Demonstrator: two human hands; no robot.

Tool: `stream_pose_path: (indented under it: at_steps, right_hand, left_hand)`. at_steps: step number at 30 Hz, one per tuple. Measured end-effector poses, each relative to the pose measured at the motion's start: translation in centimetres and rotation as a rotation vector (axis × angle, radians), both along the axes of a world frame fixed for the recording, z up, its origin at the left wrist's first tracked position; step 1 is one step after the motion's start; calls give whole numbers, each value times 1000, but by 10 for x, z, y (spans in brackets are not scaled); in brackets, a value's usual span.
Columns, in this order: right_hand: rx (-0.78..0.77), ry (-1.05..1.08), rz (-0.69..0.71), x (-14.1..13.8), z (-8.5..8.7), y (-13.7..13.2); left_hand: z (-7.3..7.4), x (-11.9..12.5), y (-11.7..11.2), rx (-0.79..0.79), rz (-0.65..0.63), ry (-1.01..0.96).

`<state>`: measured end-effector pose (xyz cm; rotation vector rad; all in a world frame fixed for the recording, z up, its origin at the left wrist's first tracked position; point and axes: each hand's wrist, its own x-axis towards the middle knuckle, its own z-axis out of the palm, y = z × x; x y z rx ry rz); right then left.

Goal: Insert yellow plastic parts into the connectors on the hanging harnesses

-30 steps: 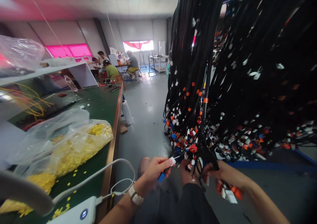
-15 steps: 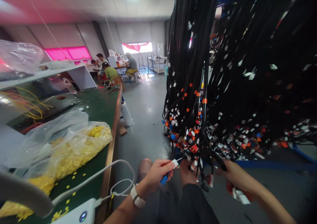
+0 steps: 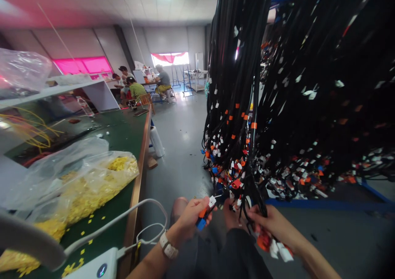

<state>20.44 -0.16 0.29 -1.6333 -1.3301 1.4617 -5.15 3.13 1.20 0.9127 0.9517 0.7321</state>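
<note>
My left hand, with a pale watch on the wrist, is closed on a few small connectors. A white connector with a thin white tail sticks up past the fingertips, and a blue connector shows below, beside an orange one. My right hand is wrapped round black wire harness branches. Red and white connectors hang out beneath its fingers. Both hands are low in front of my knees, just below a thick hanging bundle of black harnesses with many coloured connectors at its lower ends.
A green-topped bench on the left bears clear bags of yellow pieces, a white power bank and a looping white cable. More harnesses hang on the right above a blue frame. Several people sit at far tables.
My right hand has moved left and inward with the harness branches, and its connectors show more clearly. My left hand has turned slightly, uncovering the orange connector.
</note>
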Motion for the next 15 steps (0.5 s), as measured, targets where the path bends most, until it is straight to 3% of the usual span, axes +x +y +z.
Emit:
stream_pose_path:
  at_steps: [7,15]
  right_hand:
    - [35,212,-145,-40,-3,4]
    - [70,298,-275,-50,-12,8]
  left_hand:
    - [-1,-3,1,-82,20,-103]
    - [8,-9,-1,-181,-84,-344]
